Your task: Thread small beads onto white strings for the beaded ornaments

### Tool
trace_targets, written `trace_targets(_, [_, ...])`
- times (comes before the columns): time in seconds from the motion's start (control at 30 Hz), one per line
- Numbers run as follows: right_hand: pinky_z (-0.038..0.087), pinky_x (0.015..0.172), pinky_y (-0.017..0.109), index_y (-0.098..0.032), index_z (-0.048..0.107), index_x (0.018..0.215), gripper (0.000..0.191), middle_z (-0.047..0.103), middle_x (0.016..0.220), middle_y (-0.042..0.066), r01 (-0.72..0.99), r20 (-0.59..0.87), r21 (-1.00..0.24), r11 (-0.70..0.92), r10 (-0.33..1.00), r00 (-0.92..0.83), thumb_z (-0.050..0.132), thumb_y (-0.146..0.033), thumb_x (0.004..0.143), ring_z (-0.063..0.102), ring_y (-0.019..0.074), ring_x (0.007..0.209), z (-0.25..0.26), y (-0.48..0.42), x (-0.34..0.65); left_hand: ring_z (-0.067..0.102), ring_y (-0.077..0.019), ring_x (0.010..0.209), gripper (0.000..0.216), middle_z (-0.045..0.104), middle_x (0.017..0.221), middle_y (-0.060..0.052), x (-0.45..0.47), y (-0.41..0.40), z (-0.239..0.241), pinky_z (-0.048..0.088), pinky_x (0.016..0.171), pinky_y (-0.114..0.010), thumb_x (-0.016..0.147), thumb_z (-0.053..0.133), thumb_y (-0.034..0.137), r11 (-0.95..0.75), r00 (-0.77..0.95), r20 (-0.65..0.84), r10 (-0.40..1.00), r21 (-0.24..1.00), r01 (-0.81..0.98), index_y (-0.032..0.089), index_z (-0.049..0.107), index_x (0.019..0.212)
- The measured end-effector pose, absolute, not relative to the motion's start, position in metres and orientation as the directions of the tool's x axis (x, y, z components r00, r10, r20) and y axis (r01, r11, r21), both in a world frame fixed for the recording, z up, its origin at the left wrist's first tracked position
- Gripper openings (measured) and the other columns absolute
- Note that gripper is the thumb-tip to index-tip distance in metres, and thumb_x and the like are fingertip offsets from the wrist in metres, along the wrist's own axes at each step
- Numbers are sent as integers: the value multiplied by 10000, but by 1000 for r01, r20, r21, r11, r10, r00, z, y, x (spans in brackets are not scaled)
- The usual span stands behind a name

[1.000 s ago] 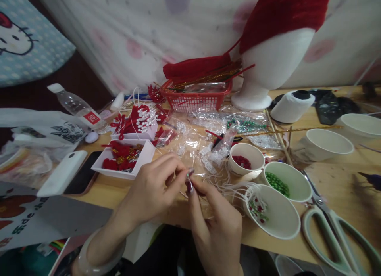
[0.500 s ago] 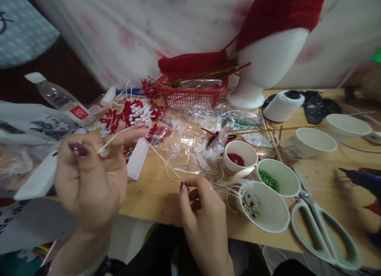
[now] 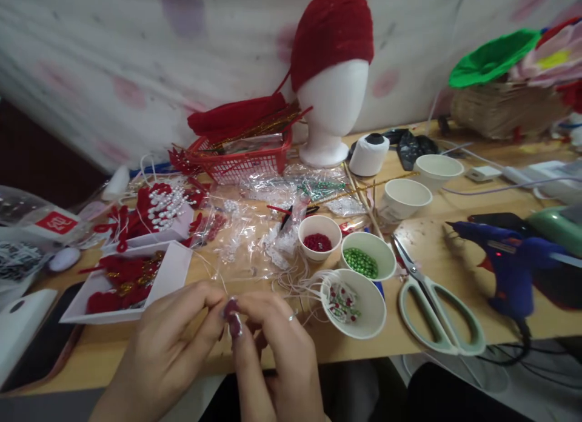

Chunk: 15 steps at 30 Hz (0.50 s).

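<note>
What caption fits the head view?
Left hand and right hand pinch white thread together beside cups of beads and scissors.

scissors (image 3: 439, 313) right of cups | glue gun (image 3: 504, 261) far right; red basket (image 3: 243, 161) behind

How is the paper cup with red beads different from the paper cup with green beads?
The red-bead cup stands upright and looks smaller; the green-bead cup tilts toward the camera and looks wider. The red-bead cup sits farther from the hands, the green-bead cup nearer the scissors. Both are white paper cups, side by side on the wooden table.
</note>
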State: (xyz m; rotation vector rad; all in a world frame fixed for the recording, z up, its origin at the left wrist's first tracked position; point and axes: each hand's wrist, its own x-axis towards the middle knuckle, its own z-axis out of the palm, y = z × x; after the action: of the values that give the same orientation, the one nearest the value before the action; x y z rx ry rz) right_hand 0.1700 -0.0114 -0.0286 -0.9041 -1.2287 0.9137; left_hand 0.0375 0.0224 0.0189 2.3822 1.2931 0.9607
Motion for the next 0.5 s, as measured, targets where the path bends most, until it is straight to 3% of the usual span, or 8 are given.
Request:
trace_targets(0.13, [525,690,284,-205,688,1117,287,743,981,49,-71,300,-950,303,952,51,524,-108,902,680,173,833,-29,-8,176,620,-88,544,165,608,634,52,37,24,16,482,521,-154,942,521,186,-569,411,416,811,400,718,220,558,785])
trace_targets(0.27, [531,616,264,-186,697,1147,282,764,920,67,-69,252,-966,250,967,-23,546,-150,912,692,167,728,-34,-5,179,634,-111,576,164,618,662,35,35,25,14,488,540,-194,948,496,157,-549,441,367,819,280,787,217,529,800])
trace_targets(0.4, [487,500,201,-176,731,1012,198,742,764,42,-123,203,-972,202,979,1,557,-180,917,675,131,588,-38,-1,177,604,-111,554,179,617,652,33,36,24,11,462,539,-217,944,498,125,-587,469,457,756,154,795,221,521,795])
trace_targets(0.5, [491,514,199,-168,735,976,191,744,752,45,-83,254,-963,258,965,61,563,-151,895,682,138,602,-40,0,173,593,-117,551,138,622,661,28,26,24,3,450,541,-237,931,542,146,-600,480,523,705,79,796,220,564,817])
